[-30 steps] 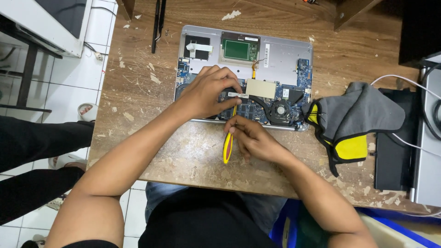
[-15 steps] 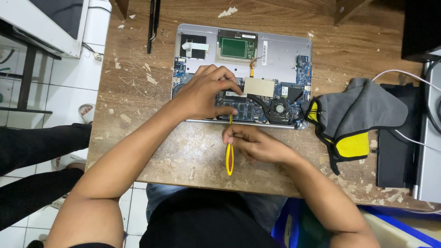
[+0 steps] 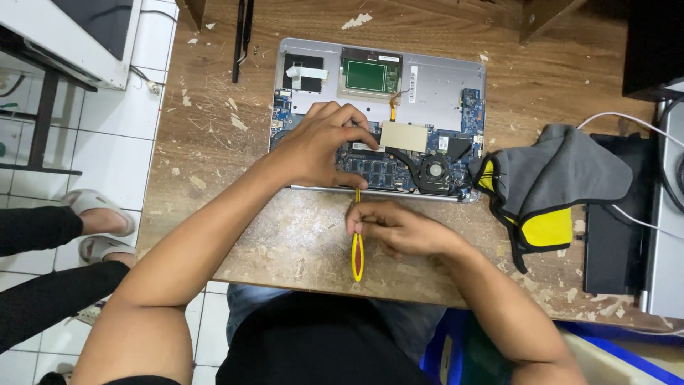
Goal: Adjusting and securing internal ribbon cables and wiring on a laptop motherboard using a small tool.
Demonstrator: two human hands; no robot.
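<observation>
Since the earlier frame the yellow tweezers (image 3: pixel 357 242) are standing closer to upright in the frame, tip at the laptop's near edge, and the right hand (image 3: pixel 395 227) is sitting slightly lower on the bench; the left hand (image 3: pixel 322 146) is remaining pressed on the board. The opened laptop (image 3: pixel 442 78) is lying at upper centre of the frame, base cover off, with circuit board, fan and heat pipe exposed. The left hand is resting palm down on the left part of the board, fingers curled and spread against the components; it is pressing rather than gripping anything. The right hand is closing its fingers around the upper part of the tweezers, just below the laptop's near edge at centre frame. The wooden table (image 3: pixel 214 142) is showing worn, flaking patches. A grey and yellow cloth (image 3: pixel 556 182) is lying to the right of the laptop, touching its corner. A black slim tool (image 3: pixel 240 39) is lying at upper left, well apart from both hands. Another person's legs and sandals (image 3: pixel 96 228) are showing at the left edge
</observation>
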